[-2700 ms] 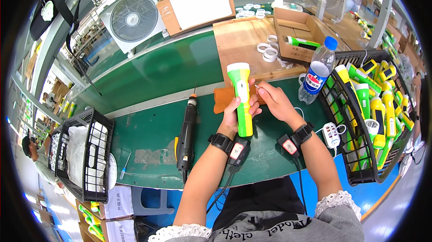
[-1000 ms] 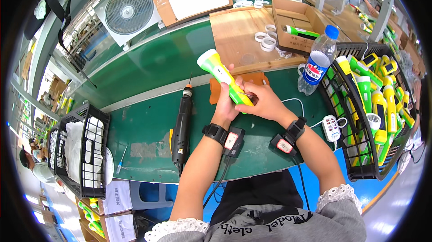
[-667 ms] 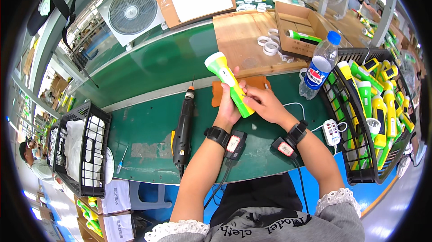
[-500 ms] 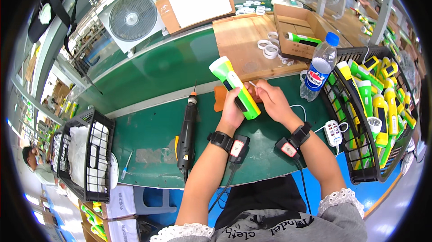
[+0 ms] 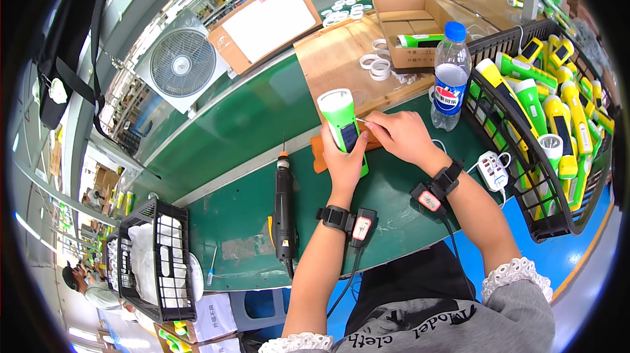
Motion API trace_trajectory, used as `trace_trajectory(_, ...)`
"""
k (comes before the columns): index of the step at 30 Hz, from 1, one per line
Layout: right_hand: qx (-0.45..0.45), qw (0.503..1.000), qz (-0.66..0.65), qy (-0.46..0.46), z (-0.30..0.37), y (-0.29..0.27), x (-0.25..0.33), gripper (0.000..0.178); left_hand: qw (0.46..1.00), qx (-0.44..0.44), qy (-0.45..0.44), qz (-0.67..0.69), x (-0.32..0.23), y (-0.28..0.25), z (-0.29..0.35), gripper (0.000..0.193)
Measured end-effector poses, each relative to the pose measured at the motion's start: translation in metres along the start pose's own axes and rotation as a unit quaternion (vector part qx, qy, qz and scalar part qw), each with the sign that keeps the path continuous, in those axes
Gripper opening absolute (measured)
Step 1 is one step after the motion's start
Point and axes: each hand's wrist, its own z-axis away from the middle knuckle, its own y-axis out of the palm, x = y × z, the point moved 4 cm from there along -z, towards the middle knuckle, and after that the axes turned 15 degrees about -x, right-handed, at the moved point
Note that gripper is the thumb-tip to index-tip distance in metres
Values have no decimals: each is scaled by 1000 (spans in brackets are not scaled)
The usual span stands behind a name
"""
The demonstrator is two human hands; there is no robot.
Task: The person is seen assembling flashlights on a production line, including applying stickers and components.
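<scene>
Over the green table, my left hand (image 5: pixel 343 168) is closed round a green and white flashlight (image 5: pixel 338 114), its wide white head tilted up and its lens partly facing me. A dark panel shows on its body. My right hand (image 5: pixel 408 138) pinches a thin pale stick-like piece (image 5: pixel 361 120), whose end reaches the flashlight's side just below the head. What this piece is, I cannot make out. Beneath the hands lies an orange-brown flat piece (image 5: pixel 319 156), partly hidden.
A black electric screwdriver (image 5: pixel 283 205) lies left of my hands, a small blue screwdriver (image 5: pixel 212 268) farther left. At right are a bottle (image 5: pixel 450 90), a white charging hub (image 5: pixel 492 170) and a black basket (image 5: pixel 539 229) of flashlights. Another black basket (image 5: pixel 157 258) stands left.
The flashlight has turned in my left hand, its lens now showing. The right hand's thin piece has come against its side. The whole view has shifted and tilted.
</scene>
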Motion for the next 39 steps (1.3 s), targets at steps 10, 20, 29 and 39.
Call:
trace_trajectory(10, -6, 991, 104, -80, -1, -11, 7, 11, 963, -9, 101, -252, -20, -1, 6, 57)
trace_trajectory(20, -76, 981, 91, -156, 0, -11, 4, 6, 973, 155, -156, 70, 5, 5, 13, 55)
trace_trajectory(29, -11, 999, -28, 20, 2, -5, -12, 6, 980, 191, -55, 20, -2, 8, 11, 56)
trace_trajectory(39, 111, 828, -470, 286, 13, 16, -32, 16, 982, 180, 16, -54, 1, 7, 11, 58)
